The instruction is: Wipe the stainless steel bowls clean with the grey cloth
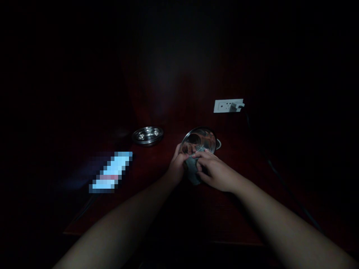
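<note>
Fingers [203,155] of your right hand [217,172] are curled tight on a grey cloth [192,172], pressing it vs the near rim of the steel bowl [200,139]. Left hand [176,166] clamps that rim from the other side, prob. to brace it. It sits tipped up toward you at mid table [168,93], inside facing you. Second bowl [147,134] sits apart to the left; power strip [227,105] behind. Very dim, so details are unclear.

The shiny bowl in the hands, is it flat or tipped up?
Tipped up: the bowl shows its inside to the camera; left hand grips it, right hand presses a cloth.
</note>
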A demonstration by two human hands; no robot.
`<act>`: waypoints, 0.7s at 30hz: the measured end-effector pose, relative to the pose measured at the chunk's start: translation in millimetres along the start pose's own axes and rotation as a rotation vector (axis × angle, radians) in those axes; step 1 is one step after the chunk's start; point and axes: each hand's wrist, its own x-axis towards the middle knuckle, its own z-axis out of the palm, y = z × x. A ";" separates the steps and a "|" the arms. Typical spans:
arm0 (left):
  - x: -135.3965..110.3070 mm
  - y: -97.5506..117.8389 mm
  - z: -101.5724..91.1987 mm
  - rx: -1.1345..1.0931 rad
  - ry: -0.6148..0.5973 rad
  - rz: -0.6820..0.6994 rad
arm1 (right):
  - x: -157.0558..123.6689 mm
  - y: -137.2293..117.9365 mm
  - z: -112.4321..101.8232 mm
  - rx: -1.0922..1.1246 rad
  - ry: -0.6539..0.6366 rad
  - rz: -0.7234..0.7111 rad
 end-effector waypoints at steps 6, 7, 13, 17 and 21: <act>0.8 -0.3 -1.1 0.020 0.001 -0.018 | 0.0 -1.3 -1.0 0.037 0.008 0.004; 0.9 -0.6 -1.3 0.023 0.005 -0.019 | 0.0 -1.4 -1.1 0.039 0.007 0.004; -1.2 1.6 0.7 0.021 -0.002 -0.050 | 0.1 -1.8 -1.1 0.062 0.007 0.021; -1.8 2.4 -0.4 0.037 -0.005 -0.034 | -0.3 -1.6 -0.9 0.080 0.004 0.033; -1.6 2.8 -0.2 0.052 -0.003 -0.034 | -0.3 -1.8 -1.1 0.094 0.002 0.027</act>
